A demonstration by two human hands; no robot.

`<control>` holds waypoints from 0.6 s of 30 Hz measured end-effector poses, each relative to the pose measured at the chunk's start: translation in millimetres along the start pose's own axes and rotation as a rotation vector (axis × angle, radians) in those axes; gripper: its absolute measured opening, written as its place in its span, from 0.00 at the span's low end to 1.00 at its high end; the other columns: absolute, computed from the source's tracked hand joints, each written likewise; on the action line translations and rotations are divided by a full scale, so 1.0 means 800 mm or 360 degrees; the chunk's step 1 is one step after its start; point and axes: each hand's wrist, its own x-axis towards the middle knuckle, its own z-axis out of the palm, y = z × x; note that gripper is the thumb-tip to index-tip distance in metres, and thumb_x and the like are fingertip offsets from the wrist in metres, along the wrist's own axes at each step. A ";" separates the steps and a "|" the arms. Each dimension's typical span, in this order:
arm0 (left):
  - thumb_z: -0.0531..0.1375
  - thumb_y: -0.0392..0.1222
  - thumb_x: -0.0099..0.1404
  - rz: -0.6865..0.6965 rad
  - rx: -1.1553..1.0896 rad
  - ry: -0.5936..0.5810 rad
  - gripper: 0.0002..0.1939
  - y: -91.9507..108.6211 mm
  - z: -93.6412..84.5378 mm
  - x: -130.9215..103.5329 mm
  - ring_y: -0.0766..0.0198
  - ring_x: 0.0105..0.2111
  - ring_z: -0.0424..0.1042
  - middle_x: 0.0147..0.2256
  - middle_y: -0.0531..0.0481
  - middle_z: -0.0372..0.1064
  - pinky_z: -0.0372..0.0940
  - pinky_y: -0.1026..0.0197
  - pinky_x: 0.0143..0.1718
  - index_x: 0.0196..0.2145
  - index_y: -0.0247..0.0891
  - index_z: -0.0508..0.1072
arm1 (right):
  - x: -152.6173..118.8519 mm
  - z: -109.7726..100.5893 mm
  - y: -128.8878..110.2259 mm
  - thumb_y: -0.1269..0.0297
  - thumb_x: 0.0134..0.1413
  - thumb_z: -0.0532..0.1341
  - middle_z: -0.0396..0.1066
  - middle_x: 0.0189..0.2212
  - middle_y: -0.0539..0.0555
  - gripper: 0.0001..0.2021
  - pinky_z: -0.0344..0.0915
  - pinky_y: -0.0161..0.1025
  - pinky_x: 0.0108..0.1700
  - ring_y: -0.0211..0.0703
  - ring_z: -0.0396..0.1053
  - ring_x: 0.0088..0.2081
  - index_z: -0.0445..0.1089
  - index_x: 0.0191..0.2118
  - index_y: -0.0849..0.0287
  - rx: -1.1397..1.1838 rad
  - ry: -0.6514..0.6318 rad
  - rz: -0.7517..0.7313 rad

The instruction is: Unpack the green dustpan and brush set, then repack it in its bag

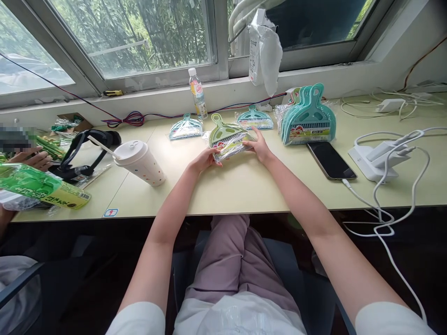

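Note:
Between my hands is a green dustpan and brush set [226, 138] in clear plastic wrap, tilted up off the table. My left hand [206, 159] grips its lower left corner, and my right hand [259, 146] grips its right side. Behind it lie two wrapped teal dustpan sets, one at the left [186, 127] and one at the right [254, 118]. A stack of several teal dustpan sets [309, 118] stands upright to the right of my right hand.
A white cup with a straw [139, 163] is left of my arms. A drink bottle [198, 93] stands by the window sill. At right are a phone [331, 160] and a white charger [379, 160] with looping cables. A green bottle [42, 186] and another person's hand [35, 159] are far left.

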 end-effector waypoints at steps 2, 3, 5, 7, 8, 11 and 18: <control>0.52 0.32 0.66 -0.0019 0.0001 0.0015 0.22 0.002 0.003 -0.002 0.63 0.20 0.74 0.32 0.41 0.77 0.72 0.64 0.24 0.56 0.23 0.64 | 0.000 -0.002 -0.003 0.71 0.40 0.70 0.78 0.44 0.55 0.26 0.76 0.40 0.39 0.43 0.75 0.38 0.74 0.51 0.57 0.0091 -0.0094 0.0213; 0.52 0.31 0.66 -0.0023 0.0000 0.0020 0.21 0.003 0.004 -0.003 0.63 0.19 0.73 0.32 0.42 0.77 0.72 0.64 0.23 0.56 0.23 0.64 | 0.000 -0.003 -0.004 0.72 0.40 0.70 0.79 0.41 0.55 0.22 0.76 0.38 0.37 0.42 0.75 0.35 0.75 0.46 0.60 0.0117 -0.0122 0.0266; 0.52 0.32 0.66 -0.0032 0.0005 0.0026 0.21 0.003 0.005 -0.002 0.64 0.18 0.72 0.31 0.43 0.77 0.72 0.64 0.22 0.56 0.23 0.64 | 0.000 -0.003 -0.005 0.73 0.41 0.69 0.79 0.36 0.55 0.15 0.75 0.36 0.34 0.40 0.74 0.33 0.76 0.40 0.62 0.0161 -0.0134 0.0306; 0.53 0.32 0.66 -0.0020 0.0018 0.0033 0.22 0.001 0.006 0.001 0.65 0.17 0.72 0.30 0.44 0.76 0.71 0.65 0.22 0.57 0.24 0.64 | 0.001 -0.003 -0.006 0.75 0.41 0.68 0.79 0.34 0.54 0.13 0.75 0.36 0.33 0.40 0.74 0.32 0.75 0.38 0.61 0.0192 -0.0102 0.0319; 0.54 0.34 0.67 0.0010 0.0022 0.0038 0.23 0.000 0.005 0.003 0.65 0.17 0.72 0.31 0.44 0.76 0.70 0.65 0.22 0.58 0.25 0.64 | 0.001 -0.003 -0.006 0.75 0.42 0.68 0.79 0.33 0.53 0.13 0.75 0.36 0.33 0.39 0.74 0.32 0.75 0.38 0.61 0.0204 -0.0081 0.0319; 0.57 0.45 0.70 0.0182 0.0036 0.0084 0.30 -0.006 0.002 0.007 0.65 0.20 0.74 0.37 0.44 0.78 0.67 0.67 0.20 0.66 0.33 0.57 | 0.004 -0.004 -0.006 0.76 0.43 0.66 0.78 0.33 0.52 0.12 0.75 0.36 0.34 0.39 0.74 0.32 0.73 0.38 0.60 0.0235 0.0014 0.0319; 0.73 0.38 0.55 0.0440 0.0294 0.0170 0.64 -0.012 0.008 0.004 0.65 0.32 0.78 0.52 0.40 0.75 0.68 0.68 0.30 0.74 0.51 0.34 | 0.009 -0.013 -0.007 0.77 0.42 0.63 0.75 0.33 0.50 0.13 0.79 0.46 0.42 0.42 0.75 0.35 0.66 0.36 0.57 0.0274 0.0210 0.0318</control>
